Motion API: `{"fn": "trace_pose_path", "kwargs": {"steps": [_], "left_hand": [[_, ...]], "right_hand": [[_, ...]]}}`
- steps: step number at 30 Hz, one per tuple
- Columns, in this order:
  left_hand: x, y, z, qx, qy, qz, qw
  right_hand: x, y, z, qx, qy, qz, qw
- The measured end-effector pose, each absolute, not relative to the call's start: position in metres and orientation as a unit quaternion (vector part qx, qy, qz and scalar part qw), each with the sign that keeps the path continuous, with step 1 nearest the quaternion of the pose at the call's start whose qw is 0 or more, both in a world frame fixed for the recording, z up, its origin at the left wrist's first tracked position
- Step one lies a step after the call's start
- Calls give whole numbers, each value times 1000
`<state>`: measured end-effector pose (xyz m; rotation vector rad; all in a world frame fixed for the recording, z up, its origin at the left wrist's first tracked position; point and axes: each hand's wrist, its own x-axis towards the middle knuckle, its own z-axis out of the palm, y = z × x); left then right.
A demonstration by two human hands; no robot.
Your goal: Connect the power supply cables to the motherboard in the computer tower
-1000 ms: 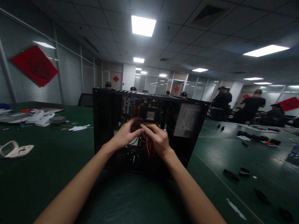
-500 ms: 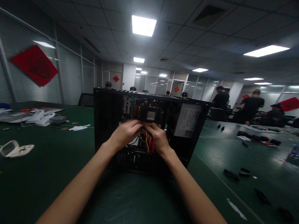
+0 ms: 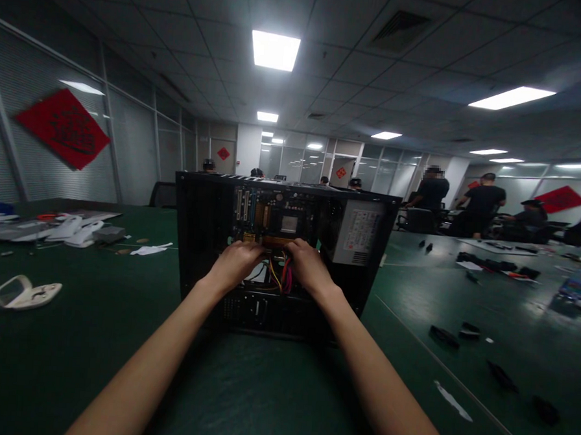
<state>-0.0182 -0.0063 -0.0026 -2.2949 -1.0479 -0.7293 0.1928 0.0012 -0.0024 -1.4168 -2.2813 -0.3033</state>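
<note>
A black computer case point(image 3: 280, 321) stands with its open side facing me on the green table point(image 3: 213, 395). Inside it are a circuit board point(image 3: 300, 211) and a silver power supply point(image 3: 360, 234). My left hand point(image 3: 237, 263) reaches into the middle of the case, its fingers closed at the lower part of the board. To its right, my right hand point(image 3: 308, 265) is closed beside the coloured wires point(image 3: 286, 279). What either set of fingertips grips is too small and dark to make out.
A white open case point(image 3: 31, 293), papers point(image 3: 152, 249) and a grey box point(image 3: 108, 235) lie on the left. Black pieces point(image 3: 444, 336), a white strip point(image 3: 453, 400) and a plastic bottle point(image 3: 579, 284) are on the right. People point(image 3: 485, 202) are in the background.
My hands have moved slightly apart, the left one to the left. More of the coloured wires shows between them. The view has shifted a little.
</note>
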Motion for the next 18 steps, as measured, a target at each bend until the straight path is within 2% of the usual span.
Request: {"fn": "trace_pose_path", "kwargs": {"steps": [6,10,15,18], "left_hand": [[-3,13,-5,-869,-426,-191,167],[15,29,-2,-885,-426,-100,156],[23,39,-6,-883,-434,-107,145],[19,41,-8,-877,-441,-130,139]], "right_hand": [[201,21,-14,-505,-824,-120,226],[205,32,-18,-506,-824,-123,224],[206,36,-22,-537,-821,-99,165],[204,36,-24,-542,-820,-88,161]]}}
